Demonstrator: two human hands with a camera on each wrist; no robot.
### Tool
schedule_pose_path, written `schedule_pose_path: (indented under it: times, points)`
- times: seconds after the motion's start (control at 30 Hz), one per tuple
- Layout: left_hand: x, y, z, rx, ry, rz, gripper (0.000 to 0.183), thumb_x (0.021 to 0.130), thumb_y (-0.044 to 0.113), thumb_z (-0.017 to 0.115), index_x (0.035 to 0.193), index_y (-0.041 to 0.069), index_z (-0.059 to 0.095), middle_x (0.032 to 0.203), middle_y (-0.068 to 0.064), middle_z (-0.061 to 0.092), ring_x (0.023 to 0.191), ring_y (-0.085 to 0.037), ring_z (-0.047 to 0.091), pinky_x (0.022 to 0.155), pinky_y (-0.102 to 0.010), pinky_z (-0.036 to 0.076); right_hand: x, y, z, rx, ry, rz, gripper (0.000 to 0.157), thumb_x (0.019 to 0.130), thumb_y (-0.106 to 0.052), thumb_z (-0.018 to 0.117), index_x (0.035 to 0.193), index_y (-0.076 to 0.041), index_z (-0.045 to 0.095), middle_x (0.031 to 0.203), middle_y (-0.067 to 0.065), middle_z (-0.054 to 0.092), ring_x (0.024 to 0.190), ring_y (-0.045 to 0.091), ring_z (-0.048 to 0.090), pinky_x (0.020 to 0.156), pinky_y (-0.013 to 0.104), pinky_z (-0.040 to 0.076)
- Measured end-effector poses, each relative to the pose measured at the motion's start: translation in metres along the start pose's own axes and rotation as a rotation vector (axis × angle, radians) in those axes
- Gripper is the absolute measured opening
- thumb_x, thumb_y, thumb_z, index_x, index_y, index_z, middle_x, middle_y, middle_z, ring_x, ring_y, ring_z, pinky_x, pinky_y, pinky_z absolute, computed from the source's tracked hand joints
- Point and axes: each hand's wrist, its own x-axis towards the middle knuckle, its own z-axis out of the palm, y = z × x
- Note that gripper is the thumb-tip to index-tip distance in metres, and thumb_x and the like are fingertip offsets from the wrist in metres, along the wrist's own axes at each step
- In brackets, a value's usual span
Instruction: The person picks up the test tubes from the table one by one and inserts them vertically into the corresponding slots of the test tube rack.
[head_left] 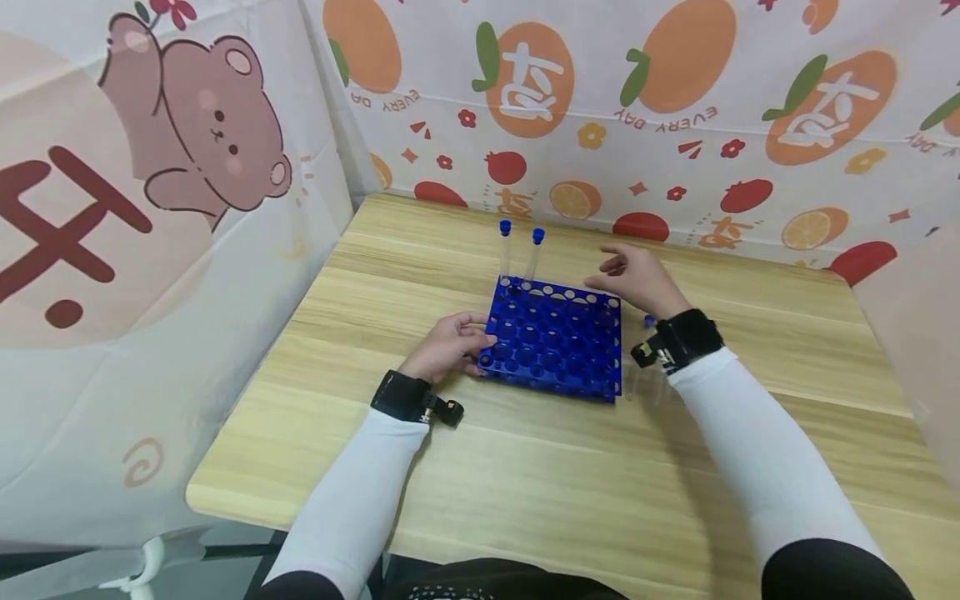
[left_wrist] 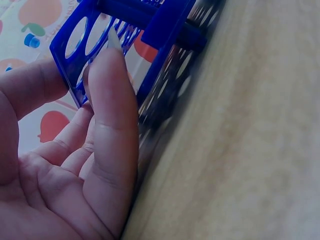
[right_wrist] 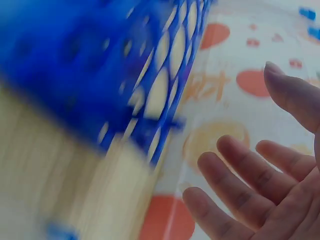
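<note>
A blue test tube rack sits on the table. My left hand grips its left side, with the thumb on the near left corner; the left wrist view shows the thumb against the rack's end. Two clear test tubes with blue caps stand upright in the far left holes, one at the corner and another beside it. My right hand hovers by the rack's far right corner, holding nothing. In the right wrist view its fingers are loosely spread, apart from the rack.
Right of the rack, partly hidden under my right wrist, are more clear tubes and a blue cap. The wooden table meets a fruit-printed cloth at the back. A bear-printed cloth hangs on the left.
</note>
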Motion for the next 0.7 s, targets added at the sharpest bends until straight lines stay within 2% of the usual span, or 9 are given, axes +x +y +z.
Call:
schedule_pose_path:
  times: [0.13,0.23,0.37,0.53,0.7]
  points:
    - [0.0,-0.001,-0.003,0.012,0.003,-0.002,0.046,0.093,0.008,0.065,0.136,0.004,0.05,0.099,-0.007,0.067,0.069,-0.015,0.061,0.056,-0.029,0.061,-0.021,0.029,-0.015,-0.036,0.021,0.045,0.076,0.089,-0.048,0.07,0.148,-0.009,0.043,0.119,0.018,0.065,0.111,0.033,0.061,0.09,0.05,0.056]
    - [0.0,-0.001,-0.004,0.017,0.008,-0.003,0.046,0.093,0.009,0.065,0.136,0.004,0.05,0.102,-0.008,0.066,0.07,-0.016,0.061,0.056,-0.029,0.062,-0.036,0.051,-0.021,-0.053,0.039,0.087,0.076,0.089,-0.05,0.067,0.147,-0.008,0.042,0.111,0.017,0.064,0.101,0.031,0.061,0.078,0.042,0.057]
    - [0.0,0.0,-0.005,0.02,0.011,-0.006,0.046,0.094,0.009,0.065,0.136,0.005,0.05,0.102,-0.007,0.067,0.071,-0.015,0.062,0.057,-0.029,0.062,-0.055,0.079,-0.025,-0.079,0.055,0.147,0.075,0.092,-0.051,0.063,0.147,-0.006,0.04,0.102,0.018,0.061,0.086,0.028,0.058,0.064,0.032,0.05]
    - [0.001,0.0,-0.002,0.016,0.007,-0.009,0.045,0.093,0.01,0.066,0.136,0.006,0.05,0.1,-0.005,0.068,0.07,-0.015,0.062,0.055,-0.028,0.061,-0.076,0.104,-0.028,-0.103,-0.018,0.229,0.077,0.096,-0.049,0.059,0.15,-0.002,0.032,0.104,0.021,0.058,0.083,0.028,0.057,0.061,0.029,0.048]
    - [0.004,0.0,0.001,0.007,0.005,-0.017,0.045,0.093,0.01,0.066,0.135,0.006,0.051,0.097,-0.004,0.068,0.068,-0.014,0.061,0.054,-0.028,0.061,-0.088,0.116,-0.025,-0.1,-0.08,0.254,0.076,0.096,-0.041,0.061,0.151,-0.001,0.029,0.102,0.02,0.058,0.08,0.025,0.059,0.06,0.029,0.05]
